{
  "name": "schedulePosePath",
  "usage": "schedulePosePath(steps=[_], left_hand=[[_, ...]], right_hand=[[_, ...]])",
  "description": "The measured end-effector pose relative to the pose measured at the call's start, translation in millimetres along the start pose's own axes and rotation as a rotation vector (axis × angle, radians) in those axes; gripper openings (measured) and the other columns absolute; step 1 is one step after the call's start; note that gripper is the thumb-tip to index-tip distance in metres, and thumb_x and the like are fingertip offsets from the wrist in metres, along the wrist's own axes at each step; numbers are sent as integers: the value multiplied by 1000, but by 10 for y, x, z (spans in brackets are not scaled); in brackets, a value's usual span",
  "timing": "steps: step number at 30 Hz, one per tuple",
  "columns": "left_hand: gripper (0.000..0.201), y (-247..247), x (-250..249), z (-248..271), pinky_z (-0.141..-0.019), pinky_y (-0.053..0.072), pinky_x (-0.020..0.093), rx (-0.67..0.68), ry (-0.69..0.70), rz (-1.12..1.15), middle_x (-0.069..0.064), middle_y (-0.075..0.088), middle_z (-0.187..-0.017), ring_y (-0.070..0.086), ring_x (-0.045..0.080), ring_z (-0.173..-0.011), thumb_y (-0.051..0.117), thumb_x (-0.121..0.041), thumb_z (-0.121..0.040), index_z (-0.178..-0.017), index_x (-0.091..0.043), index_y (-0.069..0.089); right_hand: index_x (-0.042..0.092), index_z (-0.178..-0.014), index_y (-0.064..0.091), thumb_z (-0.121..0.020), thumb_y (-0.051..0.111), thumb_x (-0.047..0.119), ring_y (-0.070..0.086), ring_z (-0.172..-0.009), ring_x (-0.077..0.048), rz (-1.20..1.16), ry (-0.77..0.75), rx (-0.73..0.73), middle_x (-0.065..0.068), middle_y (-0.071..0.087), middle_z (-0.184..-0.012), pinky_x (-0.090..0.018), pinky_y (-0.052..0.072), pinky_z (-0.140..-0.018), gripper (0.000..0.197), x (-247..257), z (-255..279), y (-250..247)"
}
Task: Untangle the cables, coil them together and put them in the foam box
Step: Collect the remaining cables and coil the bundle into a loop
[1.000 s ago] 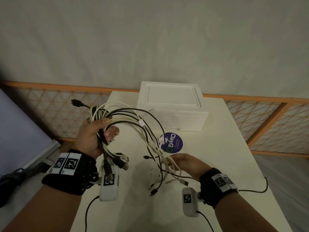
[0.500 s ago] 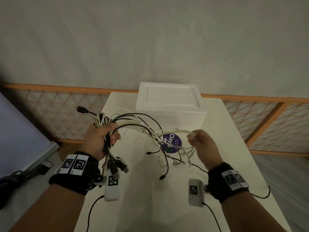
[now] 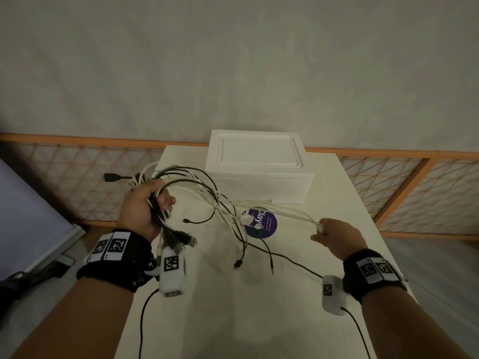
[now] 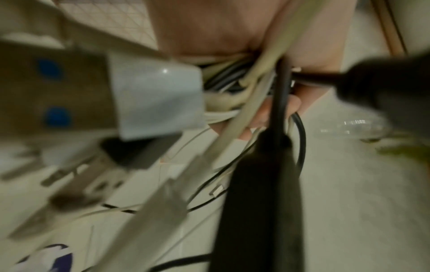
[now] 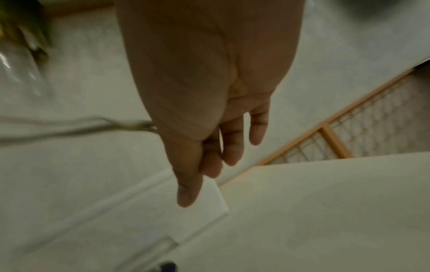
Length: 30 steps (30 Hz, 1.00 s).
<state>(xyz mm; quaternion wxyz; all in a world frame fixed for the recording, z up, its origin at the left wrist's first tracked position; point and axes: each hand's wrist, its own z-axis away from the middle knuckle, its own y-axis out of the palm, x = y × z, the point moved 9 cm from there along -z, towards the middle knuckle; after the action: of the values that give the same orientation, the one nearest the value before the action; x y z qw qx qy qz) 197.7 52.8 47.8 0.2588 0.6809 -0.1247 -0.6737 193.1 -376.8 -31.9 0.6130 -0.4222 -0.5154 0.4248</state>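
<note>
Left hand [image 3: 145, 206]: raised above the left of the table [image 3: 259, 320], fingers curled round the gathered bundle [image 3: 155, 200] of black and white cables. The left wrist view confirms several strands crossing the palm, with plugs [image 3: 181, 240] hanging below the fist.
Right hand [image 3: 337, 235]: low, to the right, holding the far ends of the white cables [image 3: 285, 212] at its fingertips. In the right wrist view the strands enter at the thumb side; the exact grip is hidden, but the hand appears closed on them.
White cables, axis: stretched nearly straight from the bundle rightward and slightly nearer, between the two hands, above the table.
Black cables [image 3: 225, 211]: looped out of the bundle to the right, ends dangling loose over the table centre, crossing under and over the white run. Whether they are knotted cannot be told.
Box [image 3: 259, 182]: far centre of the table, lid on, behind the cable span, touching neither hand.
Disc [image 3: 267, 224]: round purple label on the table, near the box, under the cables.
Key relation: the free length lies right of the left hand, along the left-right line. Judged next move: the right hand, which holds the ends, carries them back toward the left fist to form a loop.
Risk: dangling black ends may snag in the loop.
Progress: mid-task; coiling unfinished, box unopened.
</note>
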Motion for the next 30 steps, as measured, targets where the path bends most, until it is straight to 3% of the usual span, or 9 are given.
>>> schedulePosePath(steps=[6, 9, 12, 15, 17, 19, 24, 27, 30], left_hand=[[42, 66, -130, 17, -61, 46, 26, 12, 17, -51, -2, 39, -41, 34, 13, -39, 46, -14, -91, -49, -18, 50], [47, 359, 56, 134, -64, 43, 35, 81, 1, -281, 4, 42, -40, 41, 16, -38, 52, -10, -91, -44, -13, 53], [29, 726, 238, 314, -63, 38, 37, 194, -37, -375, 7, 45, -41, 43, 18, -38, 64, -17, -76, -50, -7, 56], [25, 1079, 376, 518, -55, 44, 30, 381, -89, -404, 6, 46, -43, 42, 17, -39, 70, -28, -63, -56, -8, 57], [22, 1257, 414, 640, -58, 45, 32, 495, -86, -454, 4, 48, -42, 43, 16, -39, 69, -32, -65, -53, -16, 61], [20, 1324, 435, 693, -58, 45, 31, 532, -97, -476, 2, 50, -43, 45, 14, -39, 72, -31, -66, -54, -17, 64], [12, 1352, 592, 722, -42, 39, 20, 538, -143, -530, 0, 57, -52, 48, 10, -44, 75, -12, -66, -72, -7, 66], [46, 1313, 758, 715, -43, 40, 22, 535, -198, -621, 9, 54, -62, 47, 13, -49, 78, -8, -65, -101, 13, 59], [30, 1400, 928, 826, -46, 43, 24, 660, -289, -714, 14, 52, -69, 48, 15, -49, 80, -3, -71, -93, 4, 61]], right_hand=[[21, -90, 53, -82, 69, 26, 56, -78, -19, -123, 85, 42, 3, 58, -79, -34, 50, -75, 19, -187, 98, 139], [21, -110, 49, -68, 81, 16, 53, -99, -14, -506, -225, -214, 6, 55, -105, -26, 46, -86, 53, 591, 142, -439], [26, -141, 23, -51, 91, 39, 27, -132, -3, -641, -604, -110, 9, 27, -142, -8, 22, -107, 114, 1534, 336, -741], [29, -148, 3, -51, 82, 55, 20, -143, -19, -447, -823, -222, 2, 18, -153, -42, 21, -117, 128, 2026, 458, -744], [25, -148, 12, -60, 75, 46, 34, -137, -20, -429, -827, -314, 1, 32, -148, -52, 29, -112, 111, 2049, 449, -697], [19, -137, 41, -66, 67, 35, 54, -116, -14, -577, -773, -260, 6, 54, -128, -38, 44, -101, 77, 1978, 412, -673], [3, -81, 66, -73, 72, 15, 61, -57, -17, -647, -463, 261, -16, 69, -70, -26, 48, -56, 15, 1733, 206, -344], [9, -64, 59, -70, 67, 20, 58, -58, -22, -337, -484, -56, -8, 60, -60, -30, 43, -54, 15, 1590, 207, -660], [17, -54, 54, -52, 71, 19, 51, -43, -23, 50, -808, -539, 2, 51, -49, -24, 34, -43, 17, 1813, 569, -1114]])
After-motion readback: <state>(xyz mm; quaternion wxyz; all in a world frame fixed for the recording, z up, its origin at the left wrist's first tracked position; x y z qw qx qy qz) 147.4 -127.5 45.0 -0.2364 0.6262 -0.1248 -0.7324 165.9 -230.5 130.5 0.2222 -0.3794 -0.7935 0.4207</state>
